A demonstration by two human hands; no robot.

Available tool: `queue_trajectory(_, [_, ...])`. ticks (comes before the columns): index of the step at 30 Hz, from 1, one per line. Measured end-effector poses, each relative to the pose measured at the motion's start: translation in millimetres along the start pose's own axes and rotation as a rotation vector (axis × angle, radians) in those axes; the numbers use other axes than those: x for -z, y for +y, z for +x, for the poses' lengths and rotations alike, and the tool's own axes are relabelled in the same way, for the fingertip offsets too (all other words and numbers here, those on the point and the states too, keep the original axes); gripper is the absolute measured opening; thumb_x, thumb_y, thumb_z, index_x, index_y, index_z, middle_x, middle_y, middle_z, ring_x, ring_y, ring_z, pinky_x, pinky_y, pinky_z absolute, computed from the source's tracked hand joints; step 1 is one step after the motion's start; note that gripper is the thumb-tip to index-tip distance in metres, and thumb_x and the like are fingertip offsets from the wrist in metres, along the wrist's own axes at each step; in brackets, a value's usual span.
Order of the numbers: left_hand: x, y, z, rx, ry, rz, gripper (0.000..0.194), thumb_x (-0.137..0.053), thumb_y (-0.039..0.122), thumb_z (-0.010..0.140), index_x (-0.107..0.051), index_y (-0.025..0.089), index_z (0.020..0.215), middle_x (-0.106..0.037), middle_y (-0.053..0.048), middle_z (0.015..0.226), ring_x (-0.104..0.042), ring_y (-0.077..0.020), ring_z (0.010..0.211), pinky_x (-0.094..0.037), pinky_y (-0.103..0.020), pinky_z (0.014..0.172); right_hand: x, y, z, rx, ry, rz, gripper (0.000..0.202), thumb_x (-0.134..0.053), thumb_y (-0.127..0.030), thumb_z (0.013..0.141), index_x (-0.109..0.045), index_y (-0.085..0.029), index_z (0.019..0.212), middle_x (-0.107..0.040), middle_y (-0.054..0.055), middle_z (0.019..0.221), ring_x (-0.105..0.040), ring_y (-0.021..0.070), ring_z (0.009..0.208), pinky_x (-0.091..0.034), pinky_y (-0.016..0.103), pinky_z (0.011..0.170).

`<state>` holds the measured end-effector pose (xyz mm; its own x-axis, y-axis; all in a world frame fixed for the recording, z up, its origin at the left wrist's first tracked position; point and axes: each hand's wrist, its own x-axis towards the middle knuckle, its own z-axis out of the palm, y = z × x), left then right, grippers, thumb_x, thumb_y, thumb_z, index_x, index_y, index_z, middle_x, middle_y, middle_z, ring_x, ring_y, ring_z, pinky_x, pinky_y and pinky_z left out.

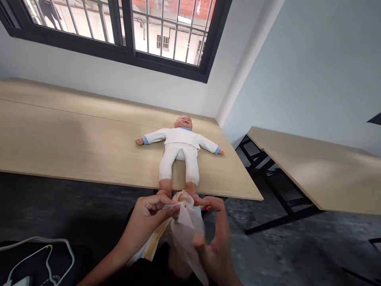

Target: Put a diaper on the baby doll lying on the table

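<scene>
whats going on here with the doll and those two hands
A person is handling some thin, whitish crumpled material just off the edge of the table. The left hand pinches it near the top, and the right hand is at its other side. A yellow-and-white strip hangs below the left hand. The doll lies on its back on the table, arms spread, in white clothes with blue cuffs, its feet towards the hands.

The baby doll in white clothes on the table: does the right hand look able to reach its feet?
Probably yes: the right hand is already beside the doll's bare feet, though it seems occupied with thin white translucent material.
</scene>
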<state>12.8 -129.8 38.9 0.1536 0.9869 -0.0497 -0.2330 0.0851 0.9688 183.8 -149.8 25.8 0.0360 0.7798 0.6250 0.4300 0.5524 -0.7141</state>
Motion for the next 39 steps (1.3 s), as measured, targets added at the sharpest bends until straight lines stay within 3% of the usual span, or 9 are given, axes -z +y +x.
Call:
queue_trajectory(2, [-3.3, 1.9, -1.8, -0.009, 0.015, 0.016, 0.020, -0.080, 0.031, 0.072, -0.073, 0.013, 0.065, -0.069, -0.002, 0.064, -0.061, -0.0117, 0.061, -0.047, -0.019, 0.059, -0.6, -4.4, -0.7, 0.035, -0.109, -0.115, 0.036, -0.065, -0.051, 0.084, -0.055, -0.022, 0.103, -0.059, 0.005, 0.096, -0.056, 0.0207, 0.086, -0.045, 0.032, 0.075])
queue_trajectory(4, [-4.4, 3.6, -1.9, -0.014, 0.017, 0.001, 0.020, -0.079, 0.032, 0.072, -0.073, 0.013, 0.067, -0.070, -0.002, 0.064, -0.062, -0.0121, 0.059, -0.047, -0.019, 0.058, -2.4, -4.1, 0.5, 0.022, -0.140, -0.152, 0.012, -0.062, -0.031, 0.088, -0.055, -0.022, 0.088, -0.059, 0.001, 0.083, -0.056, 0.0172, 0.078, -0.042, 0.029, 0.071])
queue_trajectory(6, [-3.2, 4.6, -0.2, -0.006, -0.006, -0.022, 0.021, -0.078, 0.034, 0.073, -0.073, 0.014, 0.071, -0.069, -0.001, 0.063, -0.062, -0.0128, 0.056, -0.048, -0.021, 0.055, -3.2, -0.8, 2.7, -0.005, -0.129, -0.144, 0.012, -0.055, -0.020, 0.090, -0.052, -0.021, 0.079, -0.057, -0.002, 0.075, -0.053, 0.0147, 0.070, -0.038, 0.027, 0.067])
queue_trajectory(9, [0.4, 4.9, 3.2, -0.005, -0.049, -0.039, 0.024, -0.074, 0.038, 0.077, -0.071, 0.014, 0.075, -0.066, 0.000, 0.058, -0.059, -0.0126, 0.051, -0.047, -0.022, 0.052, -2.0, 4.0, 5.5, -0.016, -0.127, -0.142, 0.016, -0.051, -0.015, 0.090, -0.052, -0.021, 0.075, -0.055, -0.003, 0.071, -0.049, 0.0134, 0.065, -0.034, 0.027, 0.063])
queue_trajectory(15, [2.7, 5.3, 4.4, 0.028, -0.083, -0.018, 0.031, -0.072, 0.042, 0.079, -0.062, 0.014, 0.070, -0.059, 0.003, 0.053, -0.048, -0.0070, 0.040, -0.038, -0.018, 0.042, -0.8, 7.5, 10.8, -0.129, -0.186, 0.011, 0.017, -0.052, -0.023, 0.092, -0.053, -0.020, 0.075, -0.056, -0.003, 0.072, -0.051, 0.0134, 0.068, -0.036, 0.026, 0.064])
queue_trajectory(24, [4.7, 2.9, 6.5, 0.145, -0.164, -0.199, 0.036, -0.075, 0.043, 0.077, -0.055, 0.014, 0.068, -0.060, 0.003, 0.061, -0.055, -0.0083, 0.046, -0.040, -0.019, 0.047, 0.3, 16.4, 11.5, -0.139, -0.157, 0.021, 0.014, -0.054, -0.027, 0.093, -0.063, -0.021, 0.083, -0.065, 0.003, 0.085, -0.059, 0.0189, 0.081, -0.042, 0.031, 0.076])
queue_trajectory(30, [4.7, 3.6, 6.0, 0.153, -0.164, -0.170, 0.037, -0.075, 0.044, 0.076, -0.053, 0.015, 0.069, -0.057, 0.003, 0.060, -0.053, -0.0082, 0.047, -0.040, -0.020, 0.050, 1.7, 12.3, 14.2, -0.180, -0.170, 0.086, 0.016, -0.054, -0.029, 0.094, -0.062, -0.021, 0.082, -0.065, 0.002, 0.083, -0.060, 0.0174, 0.080, -0.043, 0.029, 0.073])
queue_trajectory(34, [1.9, 5.9, 3.0, 0.073, -0.133, -0.105, 0.036, -0.071, 0.045, 0.079, -0.053, 0.016, 0.069, -0.057, 0.004, 0.059, -0.053, -0.0089, 0.047, -0.042, -0.021, 0.051, 2.5, 10.8, 15.7, -0.199, -0.170, 0.098, 0.019, -0.055, -0.031, 0.094, -0.060, -0.021, 0.079, -0.064, 0.001, 0.081, -0.059, 0.0164, 0.079, -0.042, 0.027, 0.071])
queue_trajectory(39, [-4.6, 5.5, -3.1, -0.087, -0.026, 0.094, 0.031, -0.064, 0.041, 0.087, -0.055, 0.016, 0.070, -0.059, 0.003, 0.059, -0.056, -0.0115, 0.055, -0.046, -0.023, 0.058, 3.4, 11.2, 13.1, -0.100, -0.113, -0.047, 0.016, -0.053, -0.025, 0.094, -0.059, -0.022, 0.080, -0.062, -0.001, 0.081, -0.056, 0.0151, 0.077, -0.038, 0.028, 0.073])
